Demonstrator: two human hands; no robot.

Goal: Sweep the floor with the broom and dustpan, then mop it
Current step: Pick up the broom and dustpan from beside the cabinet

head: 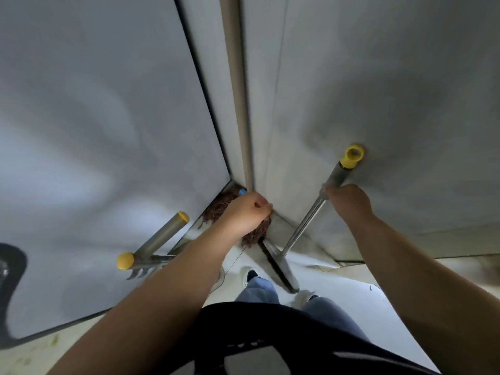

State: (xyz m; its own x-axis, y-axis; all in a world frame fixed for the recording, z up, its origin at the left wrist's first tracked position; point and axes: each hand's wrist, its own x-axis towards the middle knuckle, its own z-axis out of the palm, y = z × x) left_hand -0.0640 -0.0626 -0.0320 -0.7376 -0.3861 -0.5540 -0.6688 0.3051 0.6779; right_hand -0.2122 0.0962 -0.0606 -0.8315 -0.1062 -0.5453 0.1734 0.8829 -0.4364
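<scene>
Grey wall corner [238,182], pale floor [351,307] below. Your right hand [349,201] grips the broom handle [311,215] just under its yellow cap [351,156], fingers wrapped round the shaft; the broom head [281,269] rests on the floor near your shoes. Your left hand [243,215] is curled round the mop pole [238,85], which stands upright in the corner. Brown mop strands [216,209] sit behind that hand. A yellow-capped dustpan handle [159,236] leans on the left wall.

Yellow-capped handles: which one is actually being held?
The broom handle on the right, gripped by the right hand. The handle at left leans untouched against the wall.
</scene>
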